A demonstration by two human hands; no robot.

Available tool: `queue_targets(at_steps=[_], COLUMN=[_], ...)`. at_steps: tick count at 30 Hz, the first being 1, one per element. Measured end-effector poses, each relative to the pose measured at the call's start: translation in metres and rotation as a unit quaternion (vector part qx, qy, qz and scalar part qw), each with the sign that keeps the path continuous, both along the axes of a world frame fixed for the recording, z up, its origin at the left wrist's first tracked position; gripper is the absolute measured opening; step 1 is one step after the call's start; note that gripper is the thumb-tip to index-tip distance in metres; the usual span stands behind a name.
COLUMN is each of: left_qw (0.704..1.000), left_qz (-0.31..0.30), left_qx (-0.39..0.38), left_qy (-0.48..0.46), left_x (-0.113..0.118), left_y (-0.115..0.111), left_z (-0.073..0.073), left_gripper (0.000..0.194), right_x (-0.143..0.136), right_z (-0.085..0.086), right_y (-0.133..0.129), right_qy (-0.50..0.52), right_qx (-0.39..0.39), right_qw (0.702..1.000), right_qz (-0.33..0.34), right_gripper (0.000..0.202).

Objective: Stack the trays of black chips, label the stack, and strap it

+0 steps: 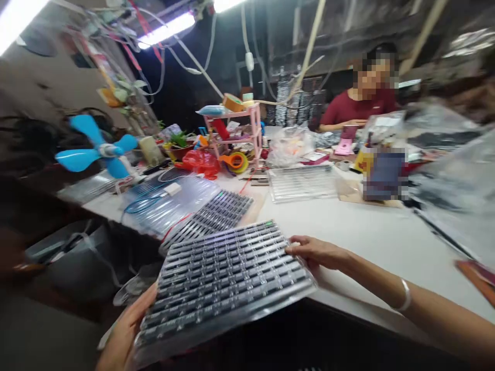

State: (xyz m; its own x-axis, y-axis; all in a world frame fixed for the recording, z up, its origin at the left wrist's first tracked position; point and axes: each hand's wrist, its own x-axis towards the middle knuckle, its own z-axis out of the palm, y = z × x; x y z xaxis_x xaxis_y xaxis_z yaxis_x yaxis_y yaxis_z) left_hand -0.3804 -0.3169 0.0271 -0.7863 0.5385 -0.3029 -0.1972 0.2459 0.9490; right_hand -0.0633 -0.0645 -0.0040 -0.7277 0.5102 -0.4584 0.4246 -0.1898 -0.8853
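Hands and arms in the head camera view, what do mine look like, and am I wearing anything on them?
Your left hand and right hand are both ungloved. The right forearm has no sleeve in view and wears a thin, pale, shiny bangle. The left forearm is out of frame.

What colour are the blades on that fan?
Blue; the fan blades show best in the head view.

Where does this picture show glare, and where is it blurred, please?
Head view: the overhead tube light blown out nearly to white; head view: pale sheen on the held tray and the clear plastic beyond it; head view: left edge dark and smeared, plastic sheeting at right soft too.
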Motion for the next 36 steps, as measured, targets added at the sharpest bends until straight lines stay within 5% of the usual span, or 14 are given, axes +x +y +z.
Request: queue_targets(at_steps=[4, 7, 10, 13, 16, 20, 25, 29, 31, 36], left_qw=[0.982, 0.949, 0.925, 0.881, 0.865, 0.835, 0.832, 0.827, 0.781, 0.588], left_qz=[-0.154, -0.279, -0.378, -0.431, -0.427, -0.441, -0.456, -0.501, -0.551, -0.619], left_qx=[0.0, -0.013, -0.045, -0.083, -0.108, -0.065, 0.008, -0.008, -0.028, -0.075], left_qy=[-0.107, -0.147, -0.012, 0.176, 0.241, 0.323, 0.314, 0.255, 0.294, 0.516], left_x=[0.047, 0.089, 0.122, 0.143, 0.154, 0.162, 0.164, 0.147, 0.134, 0.113], left_y=[0.06, 0.114, 0.158, 0.18, 0.184, 0.175, 0.167, 0.153, 0.139, 0.11], left_z=[0.005, -0.002, -0.013, -0.02, -0.022, -0.03, -0.043, -0.032, -0.026, -0.034], left_gripper=[0.029, 0.043, 0.034, 0.022, 0.026, 0.038, 0.04, 0.043, 0.051, 0.073], right_x=[0.104, 0.163, 0.203, 0.225, 0.234, 0.239, 0.244, 0.253, 0.263, 0.287], right_z=[0.008, 0.009, 0.001, -0.009, -0.017, -0.03, -0.05, -0.049, -0.045, -0.037], right_y=[-0.04, -0.061, -0.073, -0.08, -0.086, -0.09, -0.077, -0.082, -0.094, -0.123], right_qy=[-0.013, -0.072, -0.218, -0.397, -0.467, -0.347, -0.23, -0.19, -0.177, -0.195], right_qx=[-0.035, 0.069, 0.271, 0.378, 0.42, 0.55, 0.586, 0.62, 0.629, 0.629], right_qw=[0.991, 0.963, 0.896, 0.81, 0.757, 0.714, 0.74, 0.738, 0.742, 0.749], right_qz=[-0.129, -0.249, -0.275, -0.209, -0.18, -0.258, -0.236, -0.188, -0.15, -0.074], right_gripper=[0.06, 0.07, 0.063, 0.058, 0.057, 0.054, 0.044, 0.047, 0.054, 0.072])
